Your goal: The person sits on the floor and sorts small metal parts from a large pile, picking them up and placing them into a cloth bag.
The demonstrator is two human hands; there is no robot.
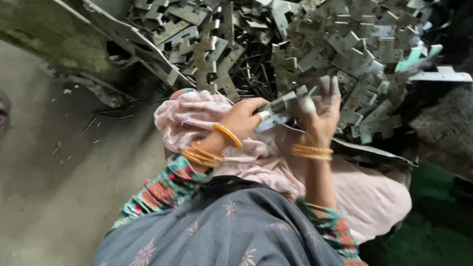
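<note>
Leftmost, bare grey floor [59, 162] with loose metal slivers lies well away from the hands. Left hand [244, 120] — fingers curled shut around one end of a small grey metal bracket [281, 109]. Right hand [322, 111] is half open, palm and fingers pressed against the bracket's other end. Just beyond both hands: a heap of stamped metal pieces [315, 49]. Risks, as judged — cut edges against bare skin; a slip would drop the bracket onto the pink cloth [197, 116] below; bangles [311, 151] could snag; the heap might slide.
</note>
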